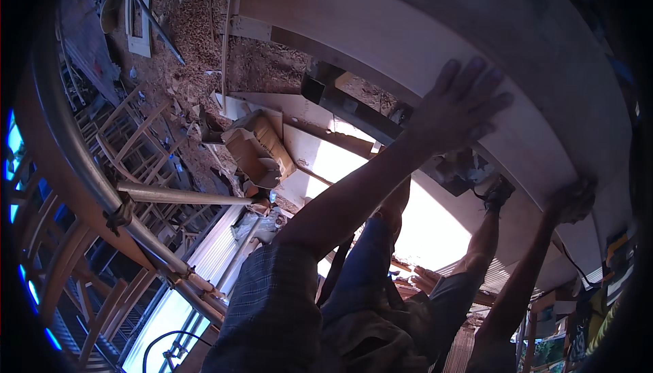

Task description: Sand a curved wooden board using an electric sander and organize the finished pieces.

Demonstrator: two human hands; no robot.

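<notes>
From my remote seat, I see the long pale board ahead and rightward, beneath both hands; its long axis runs upper left to lower right; the left hand rests flat and splayed, nearer the upper-left end; the right hand, well apart, touches nearer the lower-right end; whether it grips, I cannot tell.

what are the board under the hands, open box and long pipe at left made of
Board: probably wood, smooth and matte, from its even pale face. Box: likely uncoated cardboard, from its thin brown flaps. Pipe: apparently bare metal, from the greyish sheen along it.
</notes>
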